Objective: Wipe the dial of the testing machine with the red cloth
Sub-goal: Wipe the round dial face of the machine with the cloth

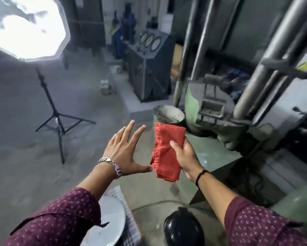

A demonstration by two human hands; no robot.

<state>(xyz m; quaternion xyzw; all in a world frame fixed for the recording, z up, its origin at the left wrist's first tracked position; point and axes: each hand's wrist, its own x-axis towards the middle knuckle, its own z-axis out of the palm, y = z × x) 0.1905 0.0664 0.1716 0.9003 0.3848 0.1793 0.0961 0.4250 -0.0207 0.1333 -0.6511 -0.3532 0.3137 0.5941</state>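
A folded red cloth [167, 151] with a frayed left edge stands upright in my right hand [184, 155], which grips it from the right side. My left hand [126, 148] is spread flat beside the cloth, fingers apart, its thumb tip just touching the cloth's lower left edge. Far ahead, a dark console of the testing machine [147, 71] carries three round white dials [150, 40] on its sloped top. Both hands are well short of the dials.
A green machine base [218, 153] with tall steel columns [266, 64] fills the right. A dusty bucket [168, 114] stands ahead of the cloth. A light stand's tripod [58, 121] and bright softbox [24, 25] are at left. A black round object [183, 228] sits near my feet.
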